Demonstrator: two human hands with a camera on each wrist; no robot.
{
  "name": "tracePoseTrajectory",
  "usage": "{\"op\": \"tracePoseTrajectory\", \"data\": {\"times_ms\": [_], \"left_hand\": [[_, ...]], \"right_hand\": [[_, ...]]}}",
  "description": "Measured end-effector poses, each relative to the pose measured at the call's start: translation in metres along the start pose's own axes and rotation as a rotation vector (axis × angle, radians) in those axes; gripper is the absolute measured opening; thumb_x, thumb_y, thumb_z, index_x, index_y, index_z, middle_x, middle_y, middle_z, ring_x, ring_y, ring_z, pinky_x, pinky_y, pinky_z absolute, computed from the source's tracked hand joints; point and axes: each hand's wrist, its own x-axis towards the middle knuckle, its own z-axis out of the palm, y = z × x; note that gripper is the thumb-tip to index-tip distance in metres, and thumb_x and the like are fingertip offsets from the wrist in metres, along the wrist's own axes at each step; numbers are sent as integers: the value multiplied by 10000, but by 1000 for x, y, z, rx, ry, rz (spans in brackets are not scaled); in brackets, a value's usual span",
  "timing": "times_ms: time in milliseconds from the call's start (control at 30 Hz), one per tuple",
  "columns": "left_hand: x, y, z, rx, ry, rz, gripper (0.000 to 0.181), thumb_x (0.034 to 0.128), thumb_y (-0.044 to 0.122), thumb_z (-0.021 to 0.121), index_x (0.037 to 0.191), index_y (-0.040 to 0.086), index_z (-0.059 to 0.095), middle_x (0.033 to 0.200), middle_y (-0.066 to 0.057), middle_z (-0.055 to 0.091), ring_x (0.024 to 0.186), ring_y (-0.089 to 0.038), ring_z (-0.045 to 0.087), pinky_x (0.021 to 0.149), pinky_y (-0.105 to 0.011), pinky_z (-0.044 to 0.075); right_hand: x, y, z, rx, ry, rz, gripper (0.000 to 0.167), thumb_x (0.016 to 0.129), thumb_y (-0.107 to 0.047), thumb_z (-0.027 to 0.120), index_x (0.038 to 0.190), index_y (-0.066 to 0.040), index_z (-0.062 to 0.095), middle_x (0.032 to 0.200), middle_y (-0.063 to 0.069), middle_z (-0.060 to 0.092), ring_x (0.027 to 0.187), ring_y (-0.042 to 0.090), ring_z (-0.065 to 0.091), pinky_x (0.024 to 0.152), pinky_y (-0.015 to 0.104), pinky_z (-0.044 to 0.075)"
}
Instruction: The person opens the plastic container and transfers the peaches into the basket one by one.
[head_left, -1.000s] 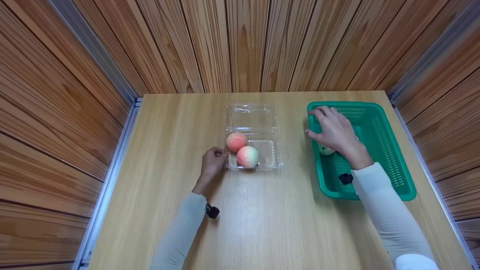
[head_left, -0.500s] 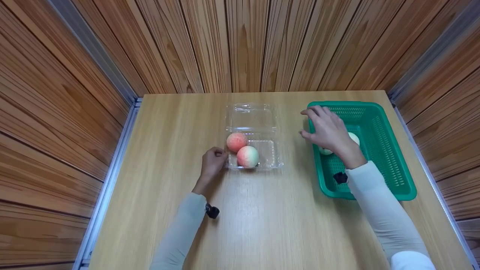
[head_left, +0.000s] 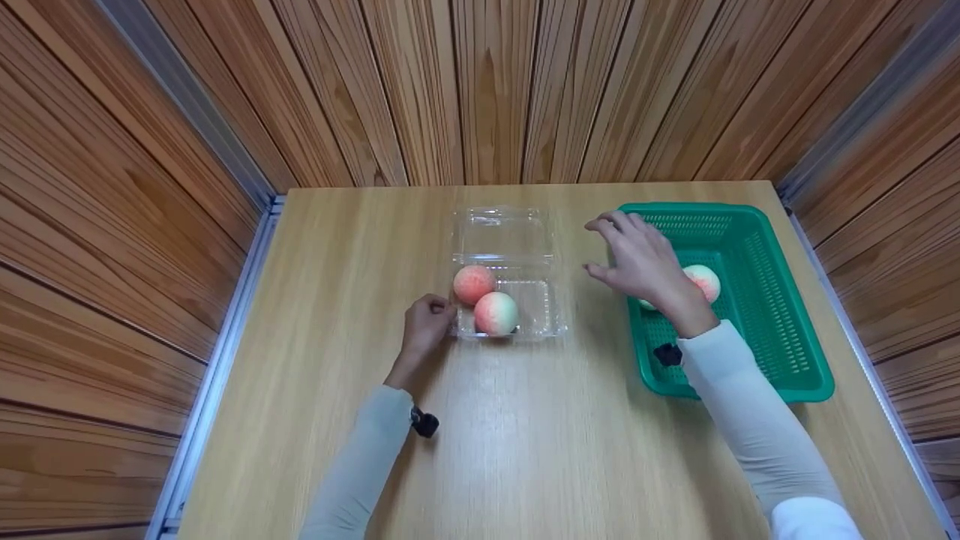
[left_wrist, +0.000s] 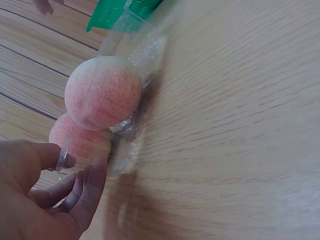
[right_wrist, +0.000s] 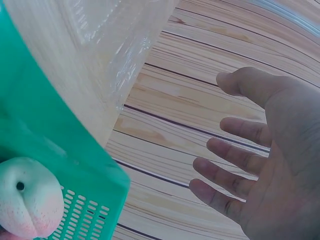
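A clear plastic clamshell container (head_left: 537, 309) lies on the table with its lid folded back. Two pink-and-cream peaches, a redder peach (head_left: 474, 284) and a paler peach (head_left: 496, 313), sit in its left part. My left hand (head_left: 426, 324) pinches the container's left edge; in the left wrist view the thumb is on one side of the thin rim, fingers on the other. My right hand (head_left: 639, 259) is over the left rim of the green basket (head_left: 784, 315), fingers spread. In the right wrist view its palm holds nothing. A peach (head_left: 703, 282) lies in the basket; another, mostly hidden, shows beneath my right hand.
The wooden table (head_left: 540, 450) carries the container mid-table and the basket at the right. Wood-panelled walls (head_left: 495, 90) rise behind and on both sides, with metal rails (head_left: 225, 352) along the table's sides.
My right hand has moved left from over the basket to past its left rim, with fingers spread, uncovering a peach in the basket. My left hand and the container have stayed still.
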Motion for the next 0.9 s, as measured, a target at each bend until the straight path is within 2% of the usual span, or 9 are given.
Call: {"op": "tracePoseTrajectory", "data": {"times_ms": [200, 400, 900], "left_hand": [[1, 0, 0, 0, 10, 2, 96, 949, 69, 677, 1004, -8, 695, 798, -33, 635, 652, -113, 557, 559, -209, 437], [0, 0, 0, -36, -13, -21, 87, 964, 60, 662, 1022, -3, 681, 806, -39, 634, 658, -120, 576, 567, -216, 459], [-2, -2, 0, -60, -19, 10, 82, 960, 68, 669, 999, -5, 675, 783, -35, 641, 644, -116, 582, 554, -221, 460]], "right_hand": [[3, -7, 1, 5, -2, -12, 634, 921, -362, 813, 1451, -94, 591, 1499, 149, 543, 1330, 380, 501, 1116, 621, 458], [5, -12, 3, 3, -10, -17, 640, 923, -367, 811, 1457, -95, 586, 1509, 153, 542, 1350, 381, 501, 1129, 624, 449], [8, -25, 9, -7, -6, -53, 620, 930, -370, 802, 1445, -92, 598, 1501, 161, 560, 1397, 383, 506, 1145, 629, 447]]}}
